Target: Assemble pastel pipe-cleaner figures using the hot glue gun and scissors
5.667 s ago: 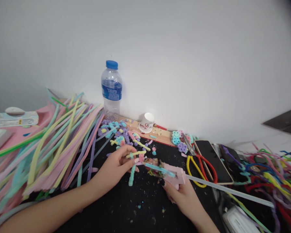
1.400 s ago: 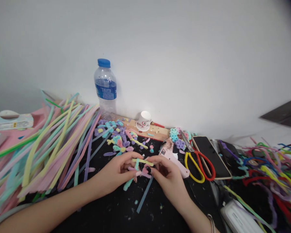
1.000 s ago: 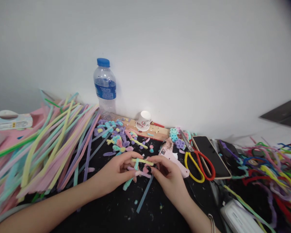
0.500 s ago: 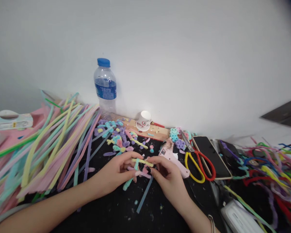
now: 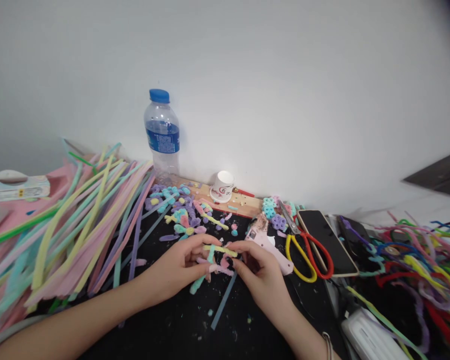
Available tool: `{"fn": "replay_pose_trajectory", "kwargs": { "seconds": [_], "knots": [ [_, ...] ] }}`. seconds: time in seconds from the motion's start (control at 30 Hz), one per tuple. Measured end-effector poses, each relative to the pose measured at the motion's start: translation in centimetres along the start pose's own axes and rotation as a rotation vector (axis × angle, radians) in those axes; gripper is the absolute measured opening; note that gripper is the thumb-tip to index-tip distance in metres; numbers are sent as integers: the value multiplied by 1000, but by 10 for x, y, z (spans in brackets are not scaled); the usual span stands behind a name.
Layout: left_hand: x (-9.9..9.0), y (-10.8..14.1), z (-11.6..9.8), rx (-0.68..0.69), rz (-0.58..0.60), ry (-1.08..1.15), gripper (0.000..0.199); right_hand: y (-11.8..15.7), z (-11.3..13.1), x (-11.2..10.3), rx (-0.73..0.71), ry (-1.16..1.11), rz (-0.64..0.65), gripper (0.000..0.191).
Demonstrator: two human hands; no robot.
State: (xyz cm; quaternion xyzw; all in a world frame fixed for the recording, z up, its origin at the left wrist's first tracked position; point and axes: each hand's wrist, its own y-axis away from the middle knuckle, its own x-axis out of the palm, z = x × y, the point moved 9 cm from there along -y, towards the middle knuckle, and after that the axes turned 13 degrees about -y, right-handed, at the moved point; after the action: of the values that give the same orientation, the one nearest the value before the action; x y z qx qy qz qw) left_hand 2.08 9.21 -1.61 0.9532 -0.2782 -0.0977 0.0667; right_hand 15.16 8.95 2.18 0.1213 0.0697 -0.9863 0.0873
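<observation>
Both hands grasp the same fuzzy piece (image 5: 225,251), made of yellow, mint and pink stems, with fingertips close together at the middle of the worktop. The left hand (image 5: 178,267) pinches its left end, a mint tail hanging below the thumb; the right hand (image 5: 264,272) pinches the other end.

5.7 s ago the right hand held the pink glue gun (image 5: 267,245); it now lies just beyond that hand, and both hands work on the piece. Against 0.5 s ago, hands and piece look the same.

Below the fingers, a pale blue strip (image 5: 224,302) lies slantwise on the black tabletop (image 5: 165,330), which runs on between the 2 forearms with small flecks on it. To the left, long stems (image 5: 93,220) fan up to the left forearm. To the right, scissors (image 5: 303,237) with 1 yellow and 1 red handle sit near the gun, then a phone (image 5: 328,242). At the far edge, a wooden board (image 5: 245,202) meets the wall (image 5: 285,100), bearing a paper cup (image 5: 222,187) near a bottle (image 5: 163,135).
</observation>
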Motion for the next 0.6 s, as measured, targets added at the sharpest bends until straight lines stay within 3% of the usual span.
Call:
{"fn": "replay_pose_trajectory", "kwargs": {
  "seconds": [0.3,0.6],
  "knots": [
    [1,-1,-1,-4,7,6,32,0,-2,2,70,-125,48,21],
    [1,-1,-2,-13,3,-8,32,1,0,0,16,-62,9,22]
  ]
}}
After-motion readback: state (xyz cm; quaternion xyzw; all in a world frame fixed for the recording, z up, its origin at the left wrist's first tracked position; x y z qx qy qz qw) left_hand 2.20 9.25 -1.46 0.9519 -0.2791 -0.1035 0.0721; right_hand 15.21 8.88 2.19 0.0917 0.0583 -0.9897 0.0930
